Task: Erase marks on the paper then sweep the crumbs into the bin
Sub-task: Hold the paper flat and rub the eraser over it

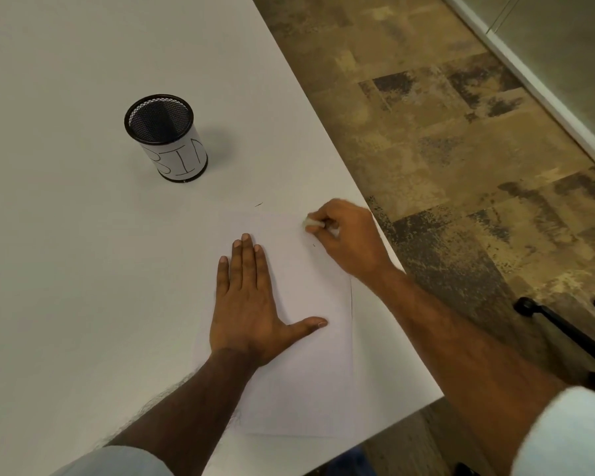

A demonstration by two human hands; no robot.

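A white sheet of paper (310, 365) lies on the white table near its right edge. My left hand (251, 304) presses flat on the sheet, fingers together and thumb spread out. At the sheet's far right corner my right hand (347, 238) pinches a small white eraser (312, 222) against the paper. A tiny dark crumb (313, 245) lies on the sheet just below the eraser. The bin (167, 139), a black mesh cup with a white label reading "BIN", stands upright on the table to the far left of the paper.
The white table (83, 269) ends in a diagonal edge close to the right of the paper, with patterned floor (461, 132) beyond. A short dark mark (258, 204) lies on the table beyond the paper. A black chair base (564, 324) stands at lower right.
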